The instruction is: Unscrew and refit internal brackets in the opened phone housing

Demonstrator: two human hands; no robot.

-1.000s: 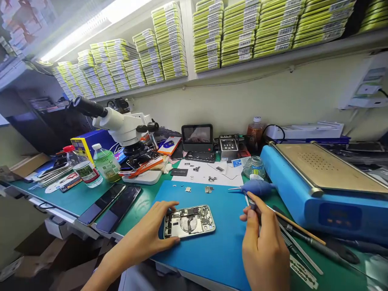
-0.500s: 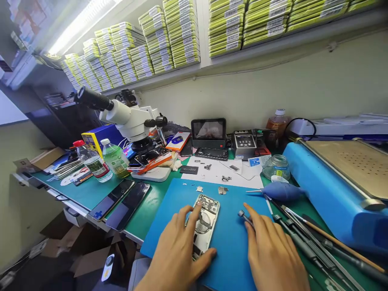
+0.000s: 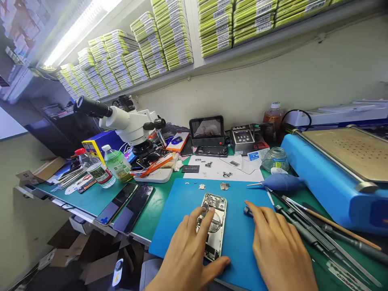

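An opened phone (image 3: 216,234), its back cover housing showing circuit parts and a round coil, lies on the blue mat (image 3: 169,218). My left hand (image 3: 189,250) spans it, fingertips on its upper left part and thumb across the lower right edge. To the right, my right hand (image 3: 279,246) is curled low over the mat around a slim dark screwdriver (image 3: 247,211); only its capped end shows past the fingers. Small metal pieces lie beyond the phone, among them a square shield plate (image 3: 224,186) and a smaller silver piece (image 3: 201,186).
White paper (image 3: 238,173) behind the mat bears a black battery (image 3: 190,169) and small parts. A blue air blower (image 3: 280,182), a glass jar (image 3: 275,159) and several tools (image 3: 315,230) lie right, beside a blue machine (image 3: 321,178). Left stand a microscope (image 3: 127,125), bottles (image 3: 117,161) and two phones (image 3: 133,208).
The view has shifted slightly, so the phone and both hands appear farther right. My right hand now covers more of the screwdriver. My left hand keeps its place on the phone.
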